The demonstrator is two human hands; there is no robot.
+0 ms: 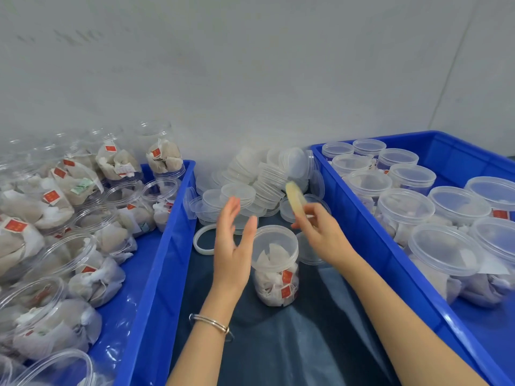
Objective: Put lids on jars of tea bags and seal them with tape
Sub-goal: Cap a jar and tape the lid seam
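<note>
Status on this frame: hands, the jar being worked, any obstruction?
Left hand open beside jar. Right hand gripping tape roll above it. Centre jar lidded, upright on dark cloth, tape not visibly applied. Nothing blocking.

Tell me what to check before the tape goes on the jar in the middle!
1. Lid on the middle jar: ok, a clear lid covers its top.
2. Lid pressed fully tight: cannot tell.
3. Tape in hand: ok, the right hand pinches the yellowish tape roll, held above the jar.
4. Loose tape end ready: cannot tell, the roll is blurred.
5. Jar held steady: not ok, the left hand is open beside the jar, not gripping it.
6. Jar standing upright: ok, it stands on the dark table cover between the two blue bins.
</note>
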